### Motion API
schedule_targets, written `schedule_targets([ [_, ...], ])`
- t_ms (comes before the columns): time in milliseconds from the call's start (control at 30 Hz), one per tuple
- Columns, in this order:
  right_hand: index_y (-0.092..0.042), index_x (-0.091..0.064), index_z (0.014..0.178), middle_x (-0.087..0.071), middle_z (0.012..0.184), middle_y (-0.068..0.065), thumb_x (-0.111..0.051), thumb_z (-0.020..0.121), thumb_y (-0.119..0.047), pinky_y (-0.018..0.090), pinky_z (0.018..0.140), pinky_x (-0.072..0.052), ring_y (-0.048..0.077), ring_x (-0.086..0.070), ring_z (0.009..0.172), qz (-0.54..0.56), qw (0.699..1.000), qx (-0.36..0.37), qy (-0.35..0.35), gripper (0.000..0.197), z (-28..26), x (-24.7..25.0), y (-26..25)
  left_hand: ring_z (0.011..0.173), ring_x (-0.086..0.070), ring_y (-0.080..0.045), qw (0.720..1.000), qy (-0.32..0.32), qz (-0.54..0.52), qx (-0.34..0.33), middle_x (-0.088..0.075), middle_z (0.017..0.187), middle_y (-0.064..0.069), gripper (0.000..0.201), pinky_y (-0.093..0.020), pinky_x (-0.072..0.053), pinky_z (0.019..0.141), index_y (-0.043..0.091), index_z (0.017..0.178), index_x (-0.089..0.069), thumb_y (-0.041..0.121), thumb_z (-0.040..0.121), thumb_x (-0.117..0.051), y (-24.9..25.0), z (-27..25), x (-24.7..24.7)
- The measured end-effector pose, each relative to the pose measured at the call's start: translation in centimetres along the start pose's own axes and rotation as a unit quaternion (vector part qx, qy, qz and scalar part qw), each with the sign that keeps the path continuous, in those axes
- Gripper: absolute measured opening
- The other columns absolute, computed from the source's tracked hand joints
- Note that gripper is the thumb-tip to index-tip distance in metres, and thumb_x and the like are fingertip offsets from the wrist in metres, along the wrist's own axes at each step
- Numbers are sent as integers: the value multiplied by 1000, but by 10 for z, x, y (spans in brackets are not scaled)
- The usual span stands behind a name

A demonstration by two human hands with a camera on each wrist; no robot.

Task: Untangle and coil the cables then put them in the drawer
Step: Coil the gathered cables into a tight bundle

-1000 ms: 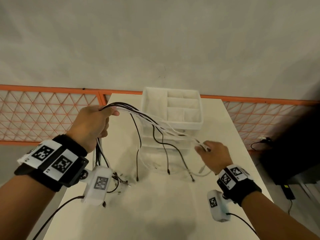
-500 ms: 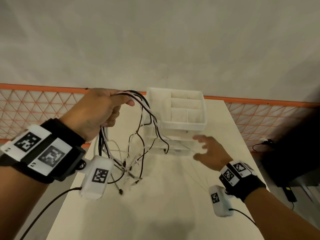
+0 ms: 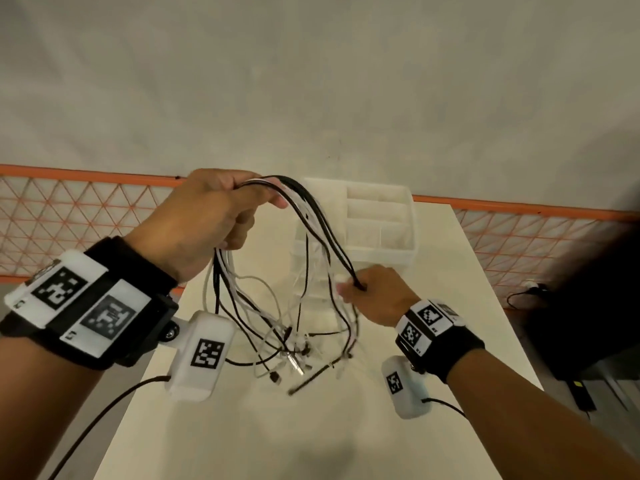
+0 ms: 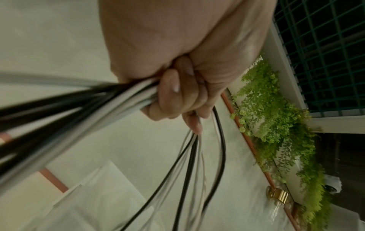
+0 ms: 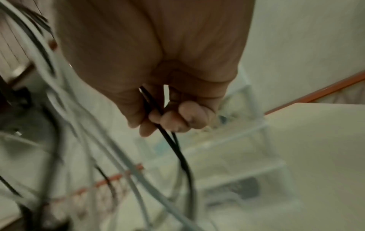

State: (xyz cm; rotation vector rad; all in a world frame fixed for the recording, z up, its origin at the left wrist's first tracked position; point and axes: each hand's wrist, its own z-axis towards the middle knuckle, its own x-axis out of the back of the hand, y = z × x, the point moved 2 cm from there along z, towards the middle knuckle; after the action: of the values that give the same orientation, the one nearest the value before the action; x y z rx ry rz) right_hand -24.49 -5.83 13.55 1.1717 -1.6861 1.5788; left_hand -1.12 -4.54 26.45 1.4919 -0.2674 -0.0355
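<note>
My left hand (image 3: pixel 221 216) is raised above the table and grips a bundle of black and white cables (image 3: pixel 311 220) in its fist (image 4: pixel 177 96). The cables arch over from it and hang down, their plug ends (image 3: pixel 294 355) dangling in a tangle just above the table. My right hand (image 3: pixel 367 292) is lower and to the right, pinching black cable strands (image 5: pixel 168 140) from the bundle between thumb and curled fingers. The white drawer unit (image 3: pixel 377 220) stands behind the cables, its top tray open and divided into compartments.
The white table (image 3: pixel 311 427) stretches toward me from the drawer unit. An orange mesh railing (image 3: pixel 69 216) runs behind the table on both sides. Dark equipment (image 3: pixel 588 306) with a cable sits on the floor to the right. Green plants (image 4: pixel 276 125) show in the left wrist view.
My left hand has lifted the cable bundle higher. My right hand let go of the strands, opened, then moved in and took hold of black strands hanging from the bundle.
</note>
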Motion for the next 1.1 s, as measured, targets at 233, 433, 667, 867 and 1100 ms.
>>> schedule_targets([
  [233, -4, -67, 86, -73, 78, 17, -50, 100, -32, 26, 48, -49, 26, -65, 52, 106, 956, -269, 45, 35, -9, -45, 101, 44, -17, -12, 1000, 26, 5, 1, -22, 51, 6, 22, -26, -13, 45, -1, 95, -69, 11, 98, -52, 1, 2, 17],
  [433, -21, -66, 108, -71, 110, 9, -72, 85, -31, 35, 91, -54, 32, -67, 104, 37, 961, -272, 31, 26, -20, -40, 122, 44, -18, -11, 998, 0, 42, 53, -23, 48, 7, 22, -25, -13, 45, 5, 87, -69, 13, 98, -53, -17, 6, 1],
  [667, -48, -38, 143, -52, 98, -5, -86, 71, -43, 24, 77, -43, 5, -48, 75, 166, 984, 36, 47, 86, -25, 36, 0, 49, -18, -14, 990, -47, 76, 110, -25, 53, 3, 18, -21, -19, 40, 8, 90, -74, 16, 96, -59, -28, 7, -24],
  [867, -25, -70, 83, -51, 45, -20, -79, 81, -40, 14, 52, -32, 0, -49, 45, 155, 977, 129, 76, 17, -21, 54, -69, 41, -25, -10, 987, -92, 125, 48, -30, 48, 5, 29, -21, -24, 41, 21, 64, -68, 23, 93, -64, -16, 0, -40],
  [1100, -27, -66, 75, -66, 74, -4, -69, 84, -57, 22, 57, -43, 12, -63, 70, 41, 997, -63, 7, 31, -10, 27, 14, 51, -20, -16, 987, -76, 139, 34, -22, 54, 3, 47, -20, -22, 43, 5, 88, -73, 52, 80, -69, -5, -5, -14],
])
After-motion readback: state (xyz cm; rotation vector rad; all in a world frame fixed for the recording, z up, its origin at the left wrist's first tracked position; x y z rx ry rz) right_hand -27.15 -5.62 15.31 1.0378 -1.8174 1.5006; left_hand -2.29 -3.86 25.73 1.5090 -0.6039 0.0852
